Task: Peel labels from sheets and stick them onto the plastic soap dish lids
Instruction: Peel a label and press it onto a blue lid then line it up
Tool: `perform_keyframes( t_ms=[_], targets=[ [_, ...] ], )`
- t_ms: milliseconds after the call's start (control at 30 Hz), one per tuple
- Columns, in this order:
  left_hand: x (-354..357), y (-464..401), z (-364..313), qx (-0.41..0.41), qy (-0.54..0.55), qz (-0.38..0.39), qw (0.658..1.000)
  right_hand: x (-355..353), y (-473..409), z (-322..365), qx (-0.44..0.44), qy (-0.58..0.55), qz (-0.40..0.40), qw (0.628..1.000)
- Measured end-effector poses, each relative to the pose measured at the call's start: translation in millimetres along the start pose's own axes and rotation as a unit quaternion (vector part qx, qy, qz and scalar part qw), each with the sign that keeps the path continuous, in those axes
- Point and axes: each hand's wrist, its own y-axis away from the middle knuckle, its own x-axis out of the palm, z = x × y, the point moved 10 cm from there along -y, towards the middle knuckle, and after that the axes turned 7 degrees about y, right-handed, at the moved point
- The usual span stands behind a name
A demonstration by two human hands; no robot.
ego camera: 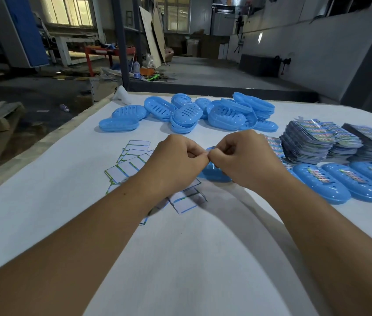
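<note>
My left hand and my right hand meet fingertip to fingertip at the table's middle, both with fingers curled, pinching something small between them that the fingers hide. Just below the hands lies a blue soap dish lid, mostly covered by my right hand. Used backing sheets, white with green-blue borders, lie scattered under and left of my left wrist. Stacks of printed label sheets stand at the right. Labelled blue lids lie in a row at the right edge.
A heap of unlabelled blue lids and dishes lies across the far side of the white table. A white object sits at the far left corner. Beyond the table is a workshop floor with clutter.
</note>
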Motion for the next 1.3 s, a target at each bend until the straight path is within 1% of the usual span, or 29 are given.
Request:
perform_keyframes(
  t_ms=[133, 200, 333, 500, 567, 700, 833, 967, 1067, 1133, 1300],
  targets=[
    [0.9, 0.4, -1.1, 0.007, -0.006, 0.003, 1.000, 0.7, -0.9, -0.8, -0.008, 0.000, 0.000, 1.000],
    [-1.1, 0.1, -0.8, 0.006, -0.009, -0.001, 1.000, 1.9, -0.8, 1.4, -0.026, 0.001, 0.000, 1.000],
    [-10.4, -1.6, 2.8, 0.002, -0.023, -0.026, 0.999, 8.1, 1.7, 10.8, -0.083, 0.008, 0.015, 0.996],
    [-18.8, -5.3, 6.4, -0.002, -0.033, -0.054, 0.998, 10.8, 1.7, 13.1, -0.100, 0.001, 0.012, 0.995],
    [-19.6, -6.1, 7.5, -0.003, -0.038, -0.057, 0.998, 8.8, -0.6, 8.0, -0.083, 0.016, 0.000, 0.996],
    [-19.3, -6.6, 7.1, -0.001, -0.050, -0.062, 0.997, -0.8, -9.4, -15.0, -0.009, 0.031, -0.023, 0.999],
    [-17.5, -5.9, 6.2, 0.004, -0.043, -0.056, 0.998, 4.5, -10.7, -20.5, 0.014, -0.030, 0.013, 0.999],
    [-20.2, -6.7, 9.3, -0.005, -0.030, -0.068, 0.997, 2.4, -11.9, -26.4, 0.042, -0.052, 0.027, 0.997],
    [-17.3, -10.3, 11.9, -0.014, -0.026, -0.064, 0.998, 1.7, -11.7, -33.6, 0.066, -0.094, 0.044, 0.992],
    [-12.4, -13.5, 13.3, -0.022, -0.026, -0.053, 0.998, 1.8, -11.2, -36.3, 0.074, -0.098, 0.048, 0.991],
    [1.9, -26.0, 18.5, -0.040, -0.064, -0.026, 0.997, 5.5, -12.8, -47.3, 0.107, -0.066, 0.057, 0.990]
  ],
)
